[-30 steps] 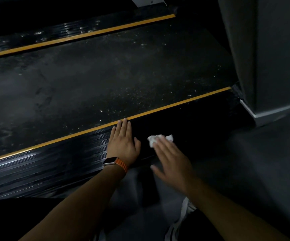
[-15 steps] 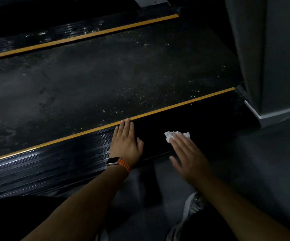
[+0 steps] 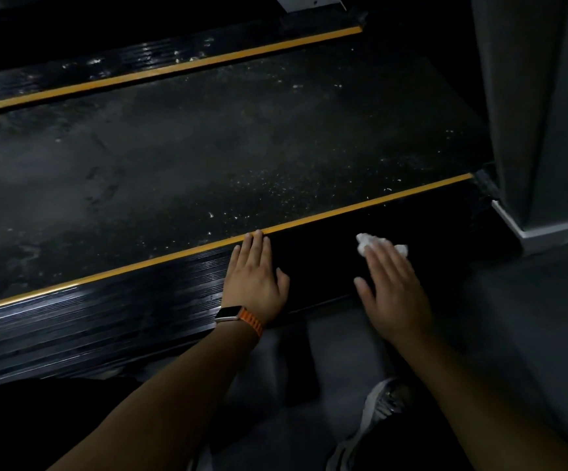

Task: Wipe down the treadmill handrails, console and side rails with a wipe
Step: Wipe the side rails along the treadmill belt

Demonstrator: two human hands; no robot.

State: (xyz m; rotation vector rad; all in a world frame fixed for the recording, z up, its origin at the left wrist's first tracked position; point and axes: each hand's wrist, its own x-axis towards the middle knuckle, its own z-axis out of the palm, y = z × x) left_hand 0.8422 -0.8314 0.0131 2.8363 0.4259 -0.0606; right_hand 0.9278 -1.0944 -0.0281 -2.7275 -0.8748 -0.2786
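The treadmill's near side rail (image 3: 106, 311) is black and ribbed, with a yellow stripe along its inner edge. My left hand (image 3: 255, 280), with an orange-strapped watch on the wrist, rests flat on this rail, fingertips at the stripe. To its right, my right hand (image 3: 391, 287) presses a crumpled white wipe (image 3: 364, 243) flat onto the same rail with straight fingers; most of the wipe is hidden under them. The dusty dark belt (image 3: 208, 158) lies beyond, and the far side rail (image 3: 140, 69) runs along the top.
A grey column with a white base (image 3: 534, 130) stands at the right end of the rail. Grey floor (image 3: 513, 317) lies to the right of my arms. My shoe (image 3: 381, 413) shows at the bottom, and a dark flat object (image 3: 299, 362) lies on the floor between my arms.
My right hand has slid the wipe to the right along the near side rail. My left hand has stayed planted on the rail.
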